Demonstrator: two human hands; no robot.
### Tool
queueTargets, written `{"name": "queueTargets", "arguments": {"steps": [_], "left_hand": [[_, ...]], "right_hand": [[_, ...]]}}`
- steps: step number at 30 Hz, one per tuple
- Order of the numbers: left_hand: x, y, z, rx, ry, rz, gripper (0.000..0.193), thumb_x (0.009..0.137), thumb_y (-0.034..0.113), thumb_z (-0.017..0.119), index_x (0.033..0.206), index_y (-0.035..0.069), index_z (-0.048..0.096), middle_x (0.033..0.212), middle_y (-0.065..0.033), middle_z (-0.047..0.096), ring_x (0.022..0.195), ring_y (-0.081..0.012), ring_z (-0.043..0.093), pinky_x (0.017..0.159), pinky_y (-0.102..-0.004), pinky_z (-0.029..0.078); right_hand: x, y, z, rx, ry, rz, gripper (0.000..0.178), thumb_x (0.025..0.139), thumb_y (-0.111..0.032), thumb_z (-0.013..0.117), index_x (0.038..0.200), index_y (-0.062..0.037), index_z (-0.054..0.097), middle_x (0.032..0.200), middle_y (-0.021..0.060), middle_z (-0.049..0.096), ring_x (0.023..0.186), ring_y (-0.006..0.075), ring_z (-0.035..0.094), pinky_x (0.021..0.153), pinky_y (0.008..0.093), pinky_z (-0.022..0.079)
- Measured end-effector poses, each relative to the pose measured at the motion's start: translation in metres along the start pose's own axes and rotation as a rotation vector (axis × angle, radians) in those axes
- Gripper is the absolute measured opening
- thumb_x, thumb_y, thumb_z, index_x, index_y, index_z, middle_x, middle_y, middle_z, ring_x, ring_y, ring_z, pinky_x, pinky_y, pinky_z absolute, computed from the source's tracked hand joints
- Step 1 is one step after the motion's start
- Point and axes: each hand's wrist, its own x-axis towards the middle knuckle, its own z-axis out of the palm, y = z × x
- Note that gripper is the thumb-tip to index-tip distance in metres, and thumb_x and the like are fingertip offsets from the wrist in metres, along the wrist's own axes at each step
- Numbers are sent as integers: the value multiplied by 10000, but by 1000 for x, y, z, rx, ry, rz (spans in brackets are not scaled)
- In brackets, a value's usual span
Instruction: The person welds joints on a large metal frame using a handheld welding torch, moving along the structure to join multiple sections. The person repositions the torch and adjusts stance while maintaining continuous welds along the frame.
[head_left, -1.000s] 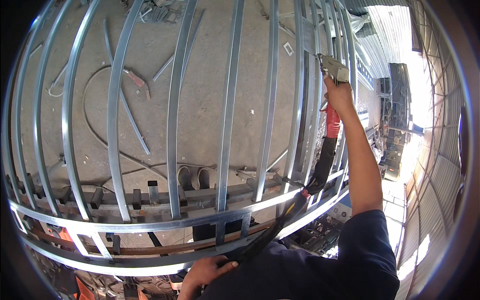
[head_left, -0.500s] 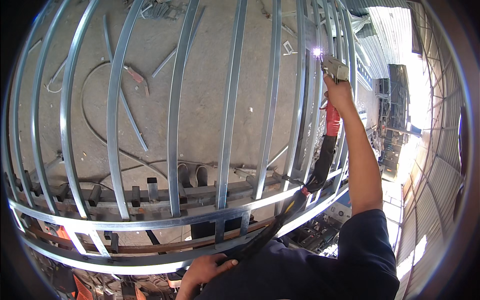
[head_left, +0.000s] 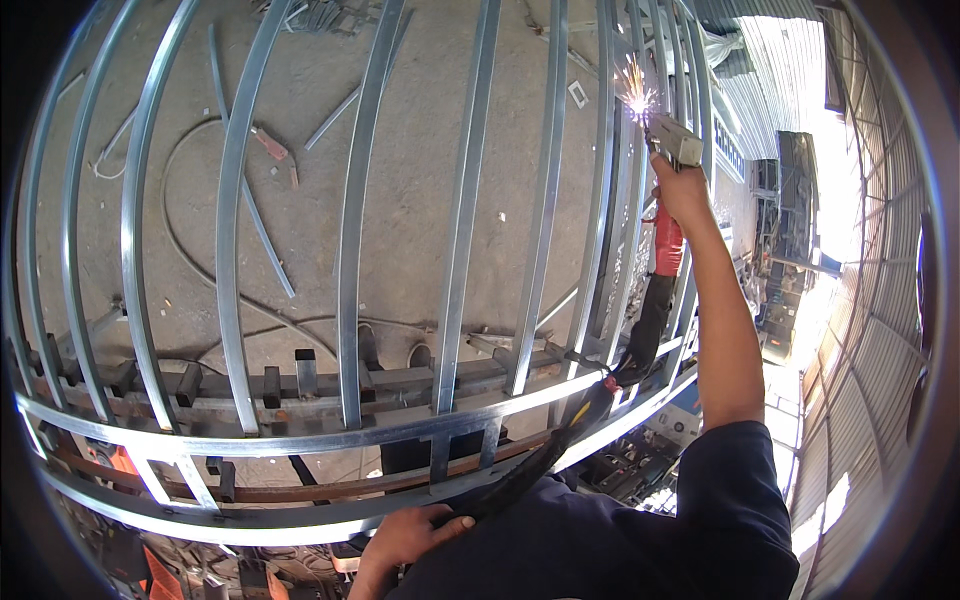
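Note:
My right hand [head_left: 682, 190] is stretched out at the upper right, closed around a welding torch with a red handle [head_left: 668, 243]. A beige box-shaped piece [head_left: 676, 140] sits just beyond the fingers. Bright sparks [head_left: 637, 98] spray from the torch tip against a bar of the metal frame [head_left: 350, 270]. From the handle a thick black cable [head_left: 652, 310] runs back down toward my body. Low in the view, my left hand [head_left: 408, 537] is closed on that cable near my waist, though its fingertips are partly hidden.
The frame's many parallel bars span the view above the concrete floor [head_left: 290, 200]. On the floor lie a loose metal strip [head_left: 265, 240], a hose [head_left: 165, 215] and a red-handled tool [head_left: 270, 145]. Short square tube ends [head_left: 305, 375] line a near beam. Corrugated sheeting [head_left: 770, 70] stands far right.
The bright point at the torch tip has spread into a spray of orange sparks. My right hand has shifted very slightly; a shoe below the frame has moved. My left hand has barely moved.

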Motion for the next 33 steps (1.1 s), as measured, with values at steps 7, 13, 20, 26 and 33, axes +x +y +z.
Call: {"name": "queueTargets", "arguments": {"steps": [7,13,20,26,33], "left_hand": [[-1,-1,-1,-18,-4,2,678,928,752,543,1103,139,775,938,-199,742,977,-402,704,870,-467,537],[-4,4,-2,12,-7,-26,680,926,752,546,1093,134,776,923,-202,739,975,-408,700,865,-472,534],[-12,9,4,61,34,-67,663,924,729,578,1081,116,774,937,-205,738,976,-401,702,849,-450,538],[-36,17,32,130,160,-78,676,902,732,608,1105,109,774,965,-216,742,1003,-404,702,874,-445,542],[-40,-11,80,164,364,45,619,821,627,778,1090,70,765,961,-191,753,959,-361,730,828,-428,554]], "right_hand": [[-3,1,-1,19,5,-20,426,922,-330,727,1025,79,669,713,118,663,588,214,691,538,365,526],[-6,3,-3,55,12,-47,427,915,-305,743,1062,90,671,771,125,686,591,214,690,539,356,529],[-46,-8,-47,382,126,-68,466,921,-338,758,1189,30,657,942,88,700,672,169,682,598,342,515],[-115,0,-123,460,146,-112,455,964,-356,739,1213,14,650,969,59,703,684,148,660,636,312,536],[-211,11,-193,639,-96,-162,471,1012,-483,644,1061,-23,734,748,57,683,605,114,623,560,239,487]]}}
